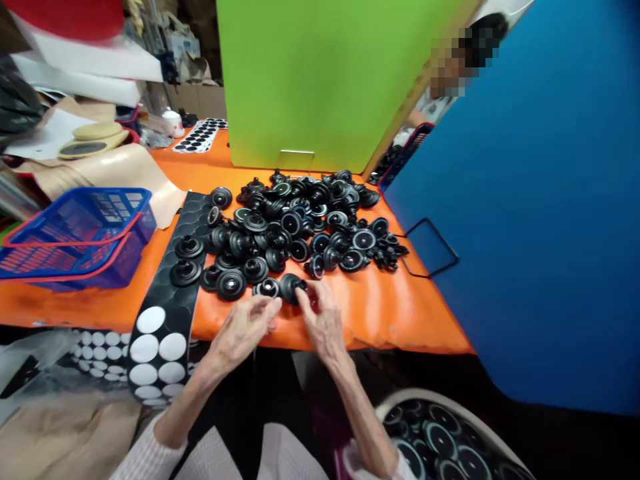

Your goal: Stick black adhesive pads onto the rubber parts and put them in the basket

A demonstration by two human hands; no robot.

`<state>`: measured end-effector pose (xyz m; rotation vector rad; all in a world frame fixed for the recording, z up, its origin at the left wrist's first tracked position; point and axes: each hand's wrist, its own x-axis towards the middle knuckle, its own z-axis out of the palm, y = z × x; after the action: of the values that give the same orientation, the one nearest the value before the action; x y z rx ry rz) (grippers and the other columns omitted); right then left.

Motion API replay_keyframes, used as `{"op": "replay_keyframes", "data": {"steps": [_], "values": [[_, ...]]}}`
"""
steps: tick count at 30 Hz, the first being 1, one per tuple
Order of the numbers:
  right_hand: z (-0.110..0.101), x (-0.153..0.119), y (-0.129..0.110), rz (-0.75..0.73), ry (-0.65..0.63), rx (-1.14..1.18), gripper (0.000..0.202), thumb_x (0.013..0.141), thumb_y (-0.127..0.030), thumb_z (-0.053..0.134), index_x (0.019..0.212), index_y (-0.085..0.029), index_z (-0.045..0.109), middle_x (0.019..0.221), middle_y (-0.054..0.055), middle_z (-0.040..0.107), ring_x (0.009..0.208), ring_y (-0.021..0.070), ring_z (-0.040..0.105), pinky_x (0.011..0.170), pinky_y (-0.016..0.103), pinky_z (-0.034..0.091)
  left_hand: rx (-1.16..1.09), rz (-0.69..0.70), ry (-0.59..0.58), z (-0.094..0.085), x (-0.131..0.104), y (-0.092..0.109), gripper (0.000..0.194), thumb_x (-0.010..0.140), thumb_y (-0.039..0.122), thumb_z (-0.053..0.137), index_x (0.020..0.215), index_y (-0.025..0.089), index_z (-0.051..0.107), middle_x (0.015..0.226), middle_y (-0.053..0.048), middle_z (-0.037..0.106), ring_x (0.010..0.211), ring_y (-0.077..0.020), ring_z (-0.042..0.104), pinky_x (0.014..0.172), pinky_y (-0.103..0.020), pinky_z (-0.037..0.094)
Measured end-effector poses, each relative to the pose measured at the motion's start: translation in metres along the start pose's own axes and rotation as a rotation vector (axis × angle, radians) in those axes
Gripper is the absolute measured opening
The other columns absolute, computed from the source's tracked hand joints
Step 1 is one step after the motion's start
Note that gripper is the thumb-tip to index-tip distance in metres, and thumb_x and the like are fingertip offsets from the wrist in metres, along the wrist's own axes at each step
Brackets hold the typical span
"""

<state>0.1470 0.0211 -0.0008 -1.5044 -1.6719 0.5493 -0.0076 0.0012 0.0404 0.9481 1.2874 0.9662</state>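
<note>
Many round black parts (291, 223) with ringed faces and short stems lie heaped on the orange table. At the heap's front edge, my right hand (320, 308) has its thumb and fingers around the stem of one black part (289, 288). My left hand (249, 323) is just to the left, its thumb and fingertips pressed together; whatever they hold is too small to make out. On the left runs a black sticker strip (165, 300) with white circles at its near end. Two black parts (185, 272) stand on the strip.
Blue baskets (113, 257) with red handles stand at the left. A green board (320, 80) rises behind the heap, a blue board (525, 233) at the right. A round tub (395, 402) of black parts sits below right. Another person (433, 107) is partly visible behind the boards.
</note>
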Motion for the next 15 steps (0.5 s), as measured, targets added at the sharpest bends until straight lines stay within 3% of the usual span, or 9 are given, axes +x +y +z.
{"op": "replay_keyframes", "data": {"steps": [3,5,7,10,13,15], "values": [[-0.008,-0.019,-0.013,-0.034,-0.087,0.104,0.021,0.092,-0.041,0.046,0.099,-0.028,0.061,0.086,0.002,0.065,0.076,0.0198,0.063,0.068,0.035,0.056,-0.310,-0.114,-0.053,0.014,-0.002,-0.021,0.041,0.072,0.041,0.074,0.101,0.014,0.068,0.091,-0.009,0.073,0.076,-0.0210,0.068,0.068,-0.030,0.054],[-0.019,-0.017,-0.005,-0.039,-0.071,0.031,0.020,0.091,-0.041,0.050,0.102,-0.030,0.062,0.091,0.000,0.068,0.076,0.0184,0.065,0.068,0.033,0.056,-0.419,-0.143,-0.057,0.013,0.000,-0.027,0.040,0.072,0.040,0.075,0.101,0.013,0.067,0.096,-0.010,0.072,0.080,-0.0220,0.069,0.071,-0.032,0.055],[-0.038,0.000,0.020,0.017,0.065,-0.111,0.023,0.092,-0.040,0.046,0.102,-0.026,0.062,0.092,0.003,0.068,0.077,0.0188,0.064,0.070,0.034,0.055,-0.441,-0.187,-0.071,0.006,0.003,-0.029,0.036,0.073,0.039,0.074,0.097,0.013,0.067,0.096,-0.010,0.072,0.083,-0.0231,0.070,0.073,-0.033,0.056],[-0.070,0.041,0.076,0.120,0.300,-0.267,0.032,0.091,-0.035,0.035,0.101,-0.015,0.058,0.098,0.015,0.061,0.085,0.0248,0.060,0.079,0.045,0.050,-0.424,-0.220,-0.116,-0.003,0.004,-0.031,0.033,0.077,0.040,0.071,0.094,0.013,0.068,0.095,-0.010,0.073,0.086,-0.0238,0.070,0.075,-0.032,0.056],[-0.089,0.079,0.124,0.169,0.386,-0.407,0.031,0.087,-0.034,0.039,0.102,-0.013,0.056,0.101,0.018,0.058,0.092,0.0286,0.056,0.084,0.050,0.045,-0.405,-0.211,-0.149,-0.006,0.003,-0.035,0.032,0.079,0.042,0.068,0.093,0.013,0.068,0.096,-0.009,0.073,0.089,-0.0235,0.070,0.077,-0.031,0.055],[-0.094,0.092,0.141,0.164,0.386,-0.488,0.028,0.085,-0.032,0.042,0.099,-0.013,0.057,0.099,0.019,0.057,0.096,0.0307,0.053,0.086,0.050,0.043,-0.393,-0.209,-0.153,-0.005,0.003,-0.036,0.032,0.079,0.041,0.069,0.095,0.013,0.068,0.097,-0.010,0.073,0.089,-0.0231,0.070,0.078,-0.031,0.055]]}}
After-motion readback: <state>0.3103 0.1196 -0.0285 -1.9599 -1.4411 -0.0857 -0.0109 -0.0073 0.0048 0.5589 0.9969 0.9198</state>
